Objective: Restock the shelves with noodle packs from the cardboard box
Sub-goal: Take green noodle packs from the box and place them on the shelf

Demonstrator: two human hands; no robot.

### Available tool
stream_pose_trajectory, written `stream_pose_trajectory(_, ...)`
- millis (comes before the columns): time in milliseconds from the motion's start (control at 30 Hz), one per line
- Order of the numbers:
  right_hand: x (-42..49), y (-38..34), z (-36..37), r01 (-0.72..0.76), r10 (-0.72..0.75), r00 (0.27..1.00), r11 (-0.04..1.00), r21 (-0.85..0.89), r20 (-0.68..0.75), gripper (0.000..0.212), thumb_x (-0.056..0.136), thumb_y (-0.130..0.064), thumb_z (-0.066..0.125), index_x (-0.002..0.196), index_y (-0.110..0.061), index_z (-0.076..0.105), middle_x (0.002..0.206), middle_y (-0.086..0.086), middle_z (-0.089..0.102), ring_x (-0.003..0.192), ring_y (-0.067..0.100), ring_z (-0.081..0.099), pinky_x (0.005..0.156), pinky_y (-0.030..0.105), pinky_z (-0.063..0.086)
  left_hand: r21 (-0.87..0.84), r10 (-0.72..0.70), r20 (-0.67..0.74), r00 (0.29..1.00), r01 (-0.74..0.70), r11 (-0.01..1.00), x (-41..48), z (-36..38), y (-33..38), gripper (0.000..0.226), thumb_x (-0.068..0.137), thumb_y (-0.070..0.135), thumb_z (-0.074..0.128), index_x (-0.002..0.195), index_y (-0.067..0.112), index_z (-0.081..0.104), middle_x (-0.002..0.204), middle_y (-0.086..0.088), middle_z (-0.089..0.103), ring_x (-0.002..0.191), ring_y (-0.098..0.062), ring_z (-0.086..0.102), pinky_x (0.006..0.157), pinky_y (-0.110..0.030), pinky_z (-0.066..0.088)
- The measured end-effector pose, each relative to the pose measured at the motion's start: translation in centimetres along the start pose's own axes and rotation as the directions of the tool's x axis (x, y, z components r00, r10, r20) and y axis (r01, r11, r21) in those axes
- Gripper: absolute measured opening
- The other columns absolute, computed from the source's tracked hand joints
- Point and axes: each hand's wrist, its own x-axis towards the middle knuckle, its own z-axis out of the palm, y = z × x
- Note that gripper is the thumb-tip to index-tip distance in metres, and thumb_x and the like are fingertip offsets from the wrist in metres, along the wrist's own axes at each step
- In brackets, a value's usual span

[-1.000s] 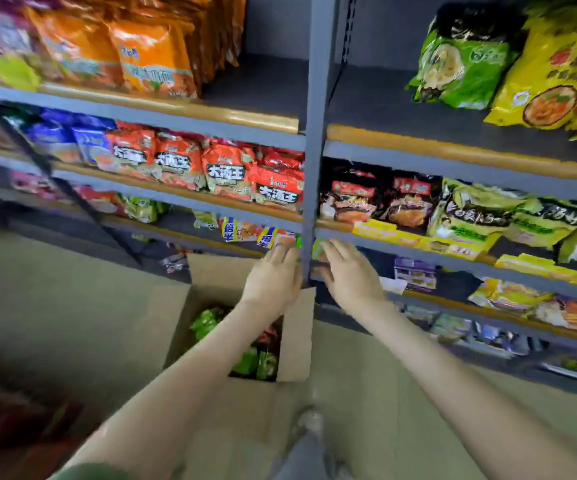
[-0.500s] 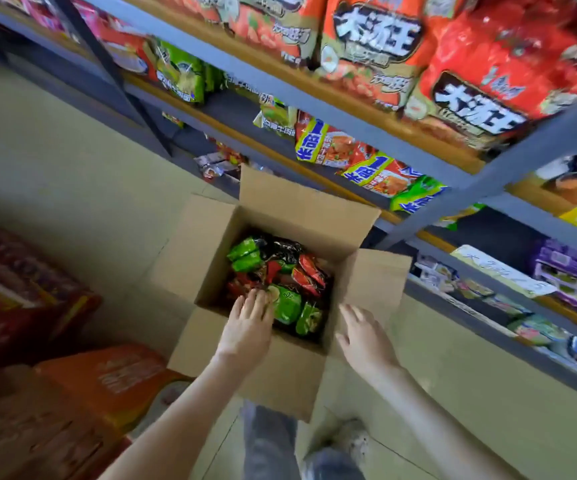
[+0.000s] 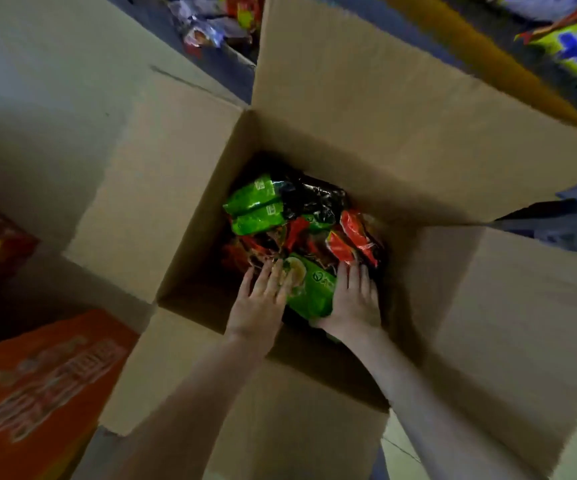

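Our left hand (image 3: 262,301) and right hand (image 3: 353,301) sit flat-fingered either side of the green noodle pack (image 3: 312,289), near wall of the cardboard box (image 3: 204,230). Blurry, so probably ungripped. Squeeze evenly, lift straight.

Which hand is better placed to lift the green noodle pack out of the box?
Right, probably. The right hand lies along the side of the green noodle pack with its thumb at the near edge, ready to close. The left hand only rests flat fingers on the other end.
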Motion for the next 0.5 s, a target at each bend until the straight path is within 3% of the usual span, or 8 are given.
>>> stream_pose_trajectory(167, 6.8, -1.7, 3.7, 0.082, -0.069, 0.995, 0.981, -0.176, 0.078, 0.138, 0.064, -0.073, 0.067, 0.145, -0.016, -0.029, 0.152, 0.016, -0.03, 0.14, 0.036, -0.027, 0.11, 0.052, -0.018, -0.022, -0.031, 0.006, 1.0, 0.031, 0.999, 4.9, 3.3, 0.9, 0.092, 0.098, 0.047, 0.041, 0.138, 0.015, -0.036, 0.151, -0.014, -0.035, 0.141, -0.031, -0.027, 0.111, -0.05, -0.015)
stream_pose_trajectory(267, 8.5, -2.8, 5.6, 0.111, -0.074, 0.988, 0.952, -0.284, 0.136, 0.136, 0.064, -0.076, 0.064, 0.142, -0.019, -0.033, 0.147, 0.02, -0.037, 0.137, 0.041, -0.03, 0.107, 0.061, -0.016, -0.007, -0.035, 0.039, 0.999, 0.035, 0.999, 7.1, 4.2, 1.3, 0.101, 0.095, 0.048, 0.047, 0.139, 0.014, -0.037, 0.147, -0.012, -0.04, 0.14, -0.03, -0.029, 0.111, -0.049, -0.016)
stream_pose_trajectory(367, 9.1, -3.2, 6.8, 0.088, -0.065, 0.995, 0.945, -0.315, 0.081, 0.129, 0.07, -0.064, 0.068, 0.145, -0.018, -0.027, 0.149, 0.022, -0.032, 0.139, 0.043, -0.023, 0.109, 0.064, -0.01, 0.049, -0.044, 0.04, 0.998, 0.042, 0.998, 8.7, 5.0, 1.5, 0.102, 0.095, 0.032, 0.052, 0.138, 0.013, -0.038, 0.148, -0.013, -0.04, 0.14, -0.029, -0.03, 0.11, -0.05, -0.017)
stream_pose_trajectory(500, 8.6, -2.7, 7.2, 0.105, -0.119, 0.993, 0.947, -0.305, -0.027, 0.123, 0.07, -0.063, 0.068, 0.149, -0.016, -0.015, 0.153, 0.019, -0.015, 0.142, 0.04, -0.01, 0.112, 0.06, -0.003, 0.091, -0.062, 0.004, 0.998, 0.062, 0.994, 9.3, 5.0, 2.0, 0.104, 0.095, 0.03, 0.054, 0.136, 0.01, -0.04, 0.149, -0.014, -0.038, 0.141, -0.029, -0.028, 0.11, -0.051, -0.017)
